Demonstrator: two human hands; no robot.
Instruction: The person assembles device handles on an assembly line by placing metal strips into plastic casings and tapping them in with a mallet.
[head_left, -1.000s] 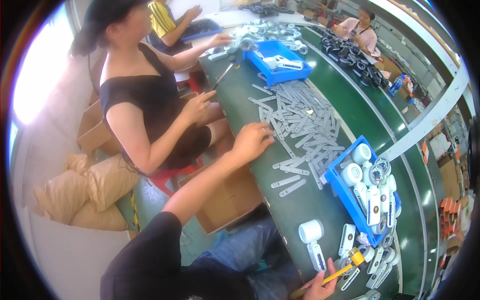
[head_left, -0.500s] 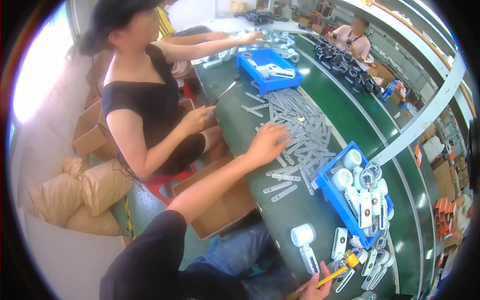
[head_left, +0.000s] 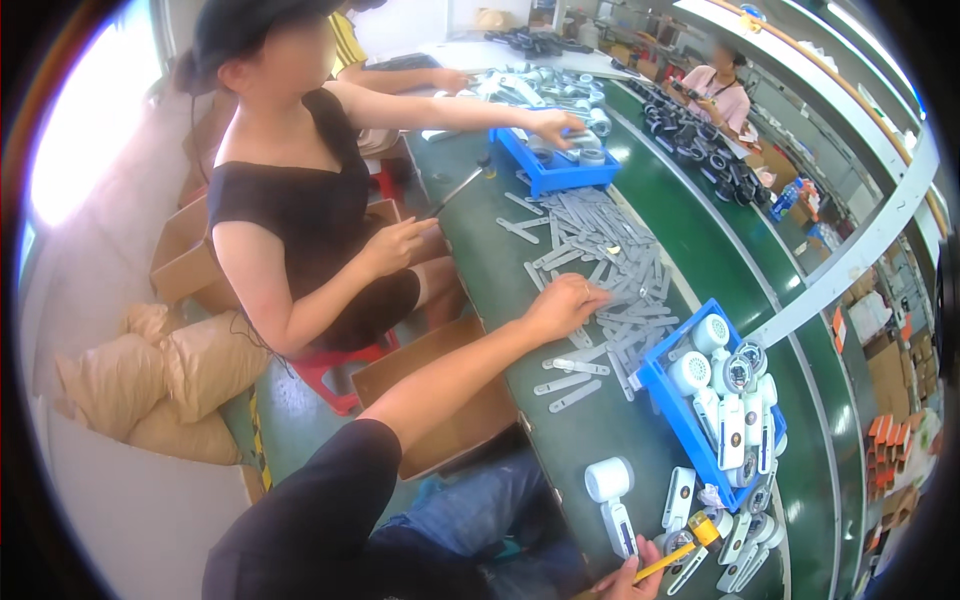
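Observation:
My left hand (head_left: 566, 306) reaches into a heap of flat grey plastic strips (head_left: 610, 225) on the green table, its fingertips pinched together on one strip. Low in the view, my right hand (head_left: 634, 577) grips a hammer (head_left: 668, 566) with a yellow handle and a yellow-and-black head. Beside that hand lies a pale handheld device (head_left: 612, 492) with a drum-shaped head and a flat handle. Several similar devices lie to the right of the hammer head, partly overlapping.
A blue tray (head_left: 690, 430) full of pale devices stands at the right; another blue tray (head_left: 545, 180) is farther off. A co-worker (head_left: 290, 200) sits at left, holding a long tool (head_left: 455, 193). Cardboard box (head_left: 450, 420) below the table edge. A green conveyor (head_left: 735, 260) runs along the right.
My left hand has moved slightly right and its fingers have closed onto a strip. My right hand still holds the hammer. The co-worker's outstretched hand has moved over the far blue tray.

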